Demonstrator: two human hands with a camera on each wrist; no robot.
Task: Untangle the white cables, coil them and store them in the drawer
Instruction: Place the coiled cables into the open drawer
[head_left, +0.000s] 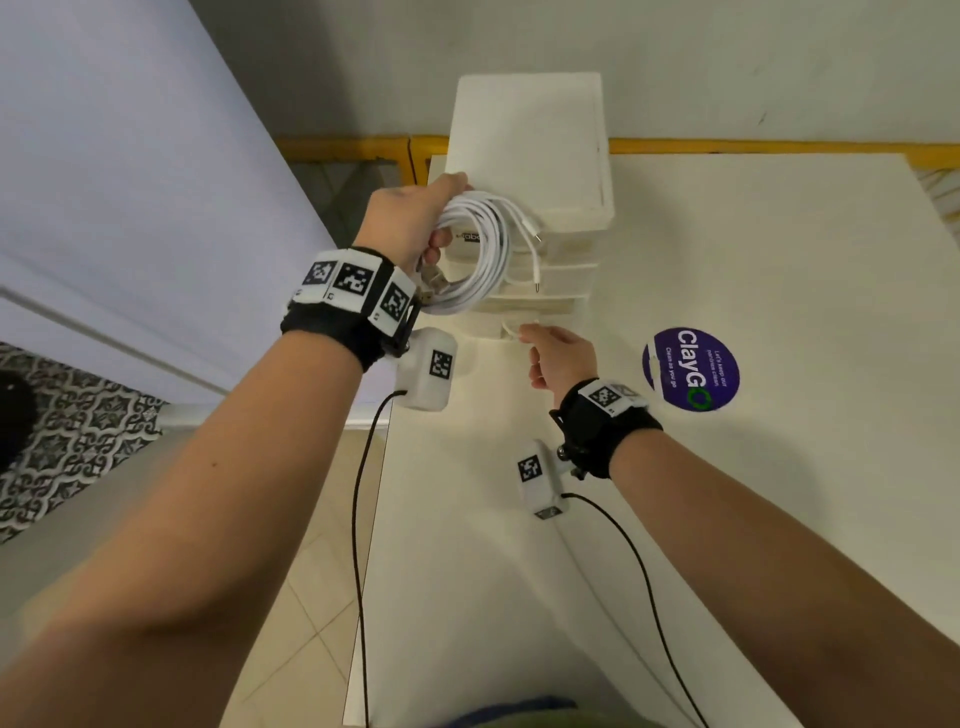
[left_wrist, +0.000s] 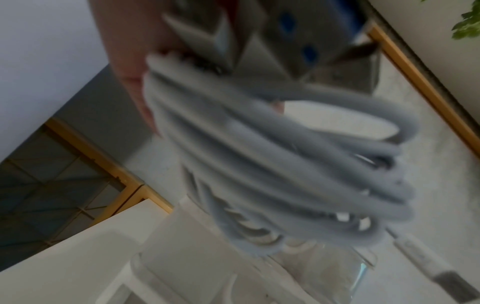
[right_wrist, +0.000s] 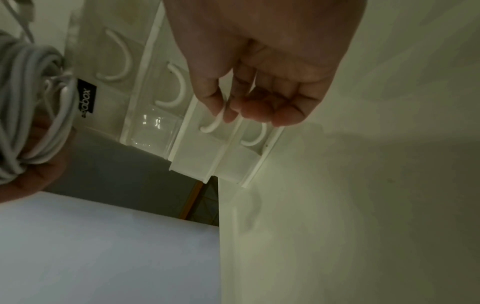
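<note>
My left hand (head_left: 445, 214) grips a coil of white cables (head_left: 480, 249) and holds it up in front of the upper drawers of a small white drawer unit (head_left: 530, 145). Two plug ends hang loose from the coil on its right. In the left wrist view the cable coil (left_wrist: 285, 164) is blurred and fills the middle. Lower down, my right hand (head_left: 525, 333) reaches a low drawer. In the right wrist view my right hand (right_wrist: 223, 111) pinches that drawer's curved white handle (right_wrist: 211, 126) between thumb and finger.
The drawer unit stands at the back left corner of a white table (head_left: 727, 519), against the wall. A round purple ClayGO sticker (head_left: 691, 369) lies on the table right of my right hand. The table's left edge drops to a tiled floor (head_left: 311, 597).
</note>
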